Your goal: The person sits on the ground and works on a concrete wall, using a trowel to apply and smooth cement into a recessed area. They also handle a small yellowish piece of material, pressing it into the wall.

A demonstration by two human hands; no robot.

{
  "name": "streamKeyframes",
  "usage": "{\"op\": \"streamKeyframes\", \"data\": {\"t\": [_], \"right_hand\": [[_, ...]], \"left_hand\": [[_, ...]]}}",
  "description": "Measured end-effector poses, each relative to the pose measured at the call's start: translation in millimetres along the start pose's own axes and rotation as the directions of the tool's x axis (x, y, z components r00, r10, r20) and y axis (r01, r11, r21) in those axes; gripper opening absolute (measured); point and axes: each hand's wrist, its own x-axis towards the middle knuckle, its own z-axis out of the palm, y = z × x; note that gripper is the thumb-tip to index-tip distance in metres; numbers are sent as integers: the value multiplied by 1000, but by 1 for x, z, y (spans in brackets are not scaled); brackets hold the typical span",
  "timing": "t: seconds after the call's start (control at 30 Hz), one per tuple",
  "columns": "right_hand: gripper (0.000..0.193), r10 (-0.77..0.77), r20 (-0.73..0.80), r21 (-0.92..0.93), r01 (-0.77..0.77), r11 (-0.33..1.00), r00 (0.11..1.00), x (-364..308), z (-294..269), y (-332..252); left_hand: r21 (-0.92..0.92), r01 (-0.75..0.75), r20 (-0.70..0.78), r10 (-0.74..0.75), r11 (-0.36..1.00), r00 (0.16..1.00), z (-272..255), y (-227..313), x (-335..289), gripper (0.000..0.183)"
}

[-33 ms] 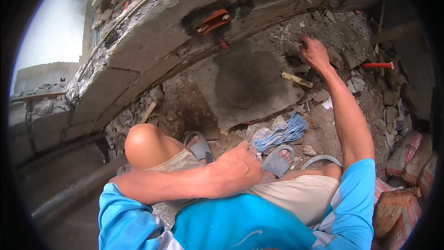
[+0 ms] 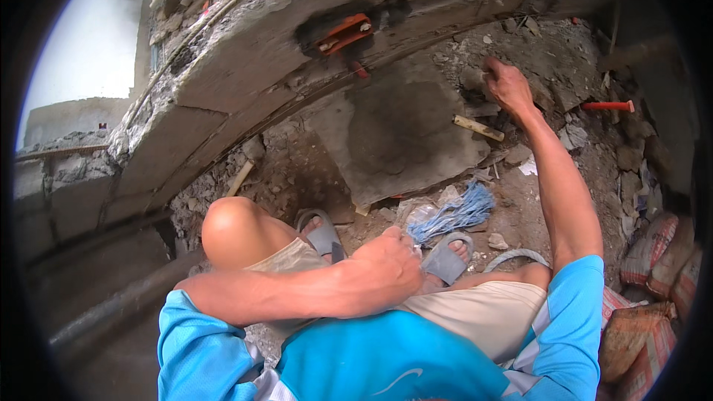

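My left hand (image 2: 385,263) is curled in front of my lap, fingers bent inward; whatever it may hold is hidden. Just beyond its fingertips a bundle of frayed blue plastic strands (image 2: 464,212) lies on the ground, next to crumpled clear plastic (image 2: 420,213). My right arm stretches forward, and my right hand (image 2: 509,89) is bent down at the rubble, its fingers closed beside a grey lump (image 2: 471,77). What those fingers grip cannot be made out. Left of that hand lies a flat grey board (image 2: 334,134) with a dark, damp-looking patch of mortar (image 2: 401,130).
A concrete block wall (image 2: 238,74) runs across the far side, with an orange-red metal bracket (image 2: 346,34) set in a hole. A short wooden stick (image 2: 477,128) rests at the board's edge. A red rod (image 2: 607,106) and several sacks (image 2: 646,252) are at the right.
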Motion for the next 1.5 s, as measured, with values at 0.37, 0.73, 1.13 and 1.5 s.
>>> {"op": "streamKeyframes", "data": {"t": [0.37, 0.73, 1.13, 1.5], "right_hand": [[25, -66, 91, -62, 71, 996, 994, -13, -17, 4], [29, -72, 158, -165, 98, 981, 985, -8, -3, -1], [40, 291, 204, -268, -233, 935, 935, -63, 37, 36], [36, 7, 348, -274, 95, 957, 937, -56, 94, -32]], "left_hand": [[76, 20, -4, -20, 997, 1000, 13, -11, 25, 20], [17, 12, 12, -12, 1000, 1000, 2, -2, 13, 21], [41, 0, 125, -6, 999, 992, 15, -2, 3, 27], [32, -28, 110, 24, 999, 994, 15, -6, 1, 25]]}}
